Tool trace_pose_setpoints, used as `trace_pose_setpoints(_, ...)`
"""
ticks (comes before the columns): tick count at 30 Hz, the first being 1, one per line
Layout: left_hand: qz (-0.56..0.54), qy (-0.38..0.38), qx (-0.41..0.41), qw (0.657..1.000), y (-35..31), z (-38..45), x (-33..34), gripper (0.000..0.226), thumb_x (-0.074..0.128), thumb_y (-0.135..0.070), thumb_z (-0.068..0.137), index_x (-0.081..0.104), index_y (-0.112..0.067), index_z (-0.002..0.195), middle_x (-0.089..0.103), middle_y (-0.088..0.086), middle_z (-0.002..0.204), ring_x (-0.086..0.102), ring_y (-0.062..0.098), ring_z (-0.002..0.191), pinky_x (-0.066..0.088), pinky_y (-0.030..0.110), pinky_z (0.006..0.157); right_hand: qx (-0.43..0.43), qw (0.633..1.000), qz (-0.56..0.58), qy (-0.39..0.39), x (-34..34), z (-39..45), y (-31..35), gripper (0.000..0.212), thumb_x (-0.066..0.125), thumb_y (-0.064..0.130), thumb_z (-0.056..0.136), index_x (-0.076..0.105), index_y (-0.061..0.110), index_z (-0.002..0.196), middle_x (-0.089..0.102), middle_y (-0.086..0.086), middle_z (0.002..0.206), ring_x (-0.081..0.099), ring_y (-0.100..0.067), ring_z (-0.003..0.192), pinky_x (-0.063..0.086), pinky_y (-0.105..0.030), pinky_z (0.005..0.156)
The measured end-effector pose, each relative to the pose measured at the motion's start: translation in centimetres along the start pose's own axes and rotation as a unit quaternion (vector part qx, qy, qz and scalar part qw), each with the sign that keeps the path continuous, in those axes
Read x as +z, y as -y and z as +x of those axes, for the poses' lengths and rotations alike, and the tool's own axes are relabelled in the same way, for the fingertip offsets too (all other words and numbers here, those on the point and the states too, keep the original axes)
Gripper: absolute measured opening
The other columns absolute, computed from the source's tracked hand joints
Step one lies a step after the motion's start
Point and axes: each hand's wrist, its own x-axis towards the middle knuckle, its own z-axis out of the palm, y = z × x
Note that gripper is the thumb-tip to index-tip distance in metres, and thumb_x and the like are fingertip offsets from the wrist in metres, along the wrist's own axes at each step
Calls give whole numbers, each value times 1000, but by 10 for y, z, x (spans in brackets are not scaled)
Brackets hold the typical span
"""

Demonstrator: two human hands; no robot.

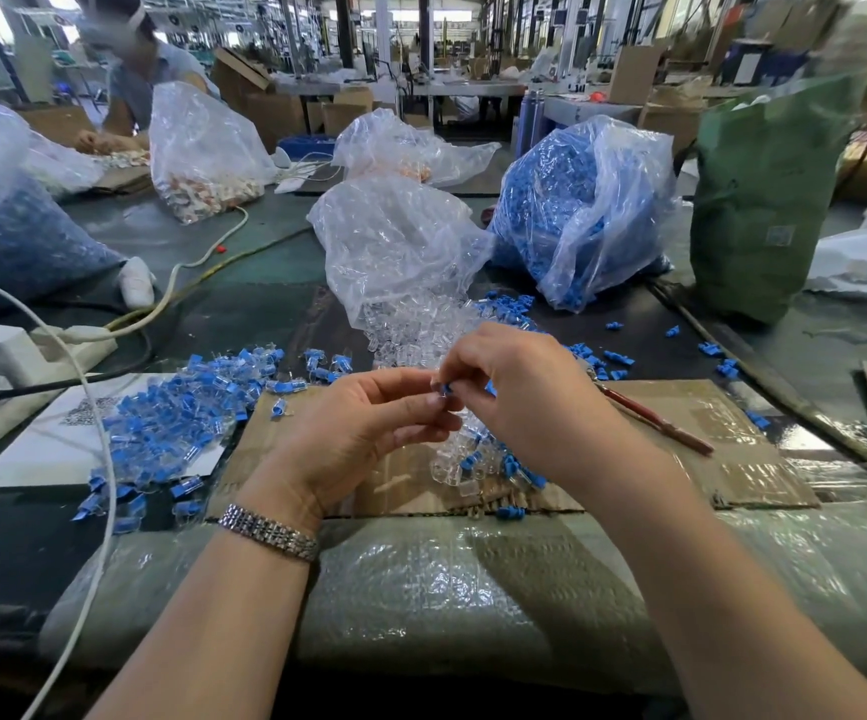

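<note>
A small blue plug (pixel 445 389) was held above the middle of a cardboard sheet (pixel 680 439), pinched between the fingertips of both hands. The left hand (pixel 363 433), palm turned up and fingers curled, was closed on the plug from the left. The right hand (pixel 519 397) was closed on it from the right, knuckles up. Whether a clear part was also held between the fingers could not be told.

Just below the right hand, a small heap of clear and blue pieces (pixel 478 465) was spread on the cardboard. A larger pile of blue-and-clear pieces (pixel 171 423) was heaped to the left, partly on a white sheet (pixel 31 454). A red-handled tool (pixel 654 420) was laid on the cardboard to the right, near the right wrist.

Farther off, a clear bag (pixel 400 252) was tipped open, with clear pieces spilled from its mouth towards the hands. To its right a bag of blue pieces (pixel 582 200) was set, and beside that a green bag (pixel 764 200).

At the left a power strip (pixel 31 350) was placed, and a white cable (pixel 93 423) was run across the pile. A metal bracelet (pixel 270 532) was worn on the left wrist. Bubble wrap (pixel 473 589) was laid over the near edge. Another person (pixel 145 70) was seated at the far left.
</note>
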Motion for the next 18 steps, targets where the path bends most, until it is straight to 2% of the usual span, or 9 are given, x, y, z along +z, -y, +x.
trace_pose_setpoints(3,30,-11,7,999,0,0,2,24,73,-6,81,78,-2,104,75,20,103,74,25,90,59,26,78,2,1000,1,11,0,-2,-2,10,63,16,96,72,20,99,63,4,96,59,-17,89,46,-32,80)
trace_pose_setpoints(5,27,-20,9,999,1,-1,3,24,73,-7,80,79,-3,103,76,20,102,75,25,89,60,27,77,26,997,66,6,-2,-6,-4,10,67,19,95,70,24,104,66,10,90,61,-6,84,50,-24,79)
trace_pose_setpoints(6,21,-26,10,999,1,-1,3,24,72,-6,81,78,-3,104,76,21,102,75,25,88,60,27,77,51,993,103,-7,-5,-8,-7,13,68,22,95,69,27,107,67,13,87,62,-2,83,50,-16,76)
trace_pose_setpoints(8,12,-35,10,999,2,0,4,26,70,-5,82,76,0,107,75,23,105,75,26,88,61,27,78,133,986,90,-42,-11,-9,-25,19,68,29,95,67,28,114,66,15,90,62,0,79,49,-12,71)
trace_pose_setpoints(10,10,-35,12,999,2,1,4,29,69,-4,83,72,3,111,74,24,106,74,26,88,61,28,78,248,968,-45,-9,-16,-9,-53,31,66,37,95,63,20,121,64,0,110,61,-13,93,49,-30,86)
trace_pose_setpoints(12,11,-35,16,999,2,1,4,31,69,-4,83,70,4,113,74,24,107,74,27,89,61,28,79,350,921,-153,80,-18,-12,-76,36,65,44,93,60,13,110,59,-14,121,57,-32,109,48,-41,94)
trace_pose_setpoints(14,7,-37,19,999,2,1,3,31,69,-5,83,71,3,113,74,24,108,74,28,90,60,28,78,384,893,-185,145,-16,-15,-89,41,67,48,90,53,10,84,63,-17,112,57,-37,106,49,-39,85)
trace_pose_setpoints(16,3,-37,17,999,2,2,2,30,69,-4,84,71,2,112,73,25,109,74,28,91,60,28,78,382,890,-191,162,-14,-15,-93,45,68,49,89,47,13,72,62,-13,97,59,-35,99,47,-36,76)
trace_pose_setpoints(18,0,-34,12,999,2,2,1,28,70,-5,84,73,1,111,73,26,110,73,29,92,61,29,79,379,890,-195,161,-11,-13,-92,42,67,46,89,44,16,70,59,-12,93,57,-33,94,43,-35,73)
